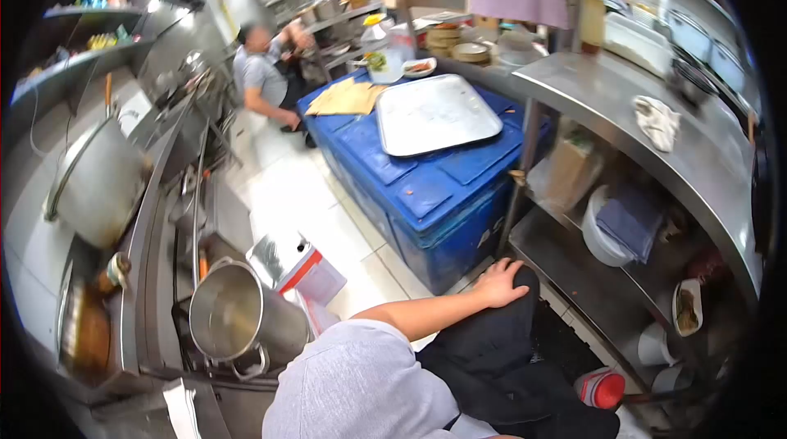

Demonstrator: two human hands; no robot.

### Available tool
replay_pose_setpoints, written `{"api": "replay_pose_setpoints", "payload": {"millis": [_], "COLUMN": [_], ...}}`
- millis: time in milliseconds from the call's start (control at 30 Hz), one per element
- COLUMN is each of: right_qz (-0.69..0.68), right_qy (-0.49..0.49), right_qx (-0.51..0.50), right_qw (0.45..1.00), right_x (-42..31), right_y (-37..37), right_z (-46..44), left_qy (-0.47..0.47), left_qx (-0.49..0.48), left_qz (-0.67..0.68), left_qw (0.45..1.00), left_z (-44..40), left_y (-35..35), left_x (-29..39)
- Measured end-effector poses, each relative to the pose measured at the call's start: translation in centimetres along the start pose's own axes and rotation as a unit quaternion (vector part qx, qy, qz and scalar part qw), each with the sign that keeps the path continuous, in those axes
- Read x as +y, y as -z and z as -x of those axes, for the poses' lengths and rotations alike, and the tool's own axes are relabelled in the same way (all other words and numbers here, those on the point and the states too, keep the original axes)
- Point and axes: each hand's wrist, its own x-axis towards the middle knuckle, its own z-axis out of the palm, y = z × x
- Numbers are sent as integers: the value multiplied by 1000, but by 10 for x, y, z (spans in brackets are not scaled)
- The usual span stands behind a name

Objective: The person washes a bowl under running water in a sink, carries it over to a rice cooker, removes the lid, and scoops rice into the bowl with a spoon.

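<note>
A person in a grey short-sleeved shirt sits in a busy kitchen, seen from their own head, with their body along the bottom of the frame. The left hand (pixel 498 285), just right of and below centre, lies palm down on the knee of a black trouser leg (pixel 492 342). Its grip is loose: fingers apart, draped over the cloth, holding nothing. The right hand is out of view, so its grip cannot be told.

The step in hand looks like a pause. Any handling would first call for lifting that hand off the knee.

Nearest to it, in the middle of the frame, stands a blue bin (pixel 425 203). On its top lie a pale metal tray (pixel 438 115) and, to the tray's left, some tan sheets (pixel 343 98). Reaching the tray would likely call for leaning forward.

At lower left is a deep metal pot (pixel 283 326); at right, a steel desk (pixel 594 103) bears a crumpled white cloth (pixel 656 122). A co-worker (pixel 261 68) is low down at upper left.
</note>
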Motion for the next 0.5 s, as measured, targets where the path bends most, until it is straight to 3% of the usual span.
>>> {"api": "replay_pose_setpoints", "payload": {"millis": [67,267,500], "right_qz": [56,144,187], "right_qy": [-34,-60,-56], "right_qx": [-3,-32,-62], "right_qw": [998,987,979], "right_x": [3,-6,-13], "right_y": [8,21,19], "right_z": [3,-16,-45], "left_qy": [26,-57,-17], "left_qx": [-34,-78,-163], "left_qz": [10,-62,-104], "left_qw": [999,993,981], "left_z": [4,-11,-46], "left_y": [-17,-17,-18], "left_x": [15,38,54]}}
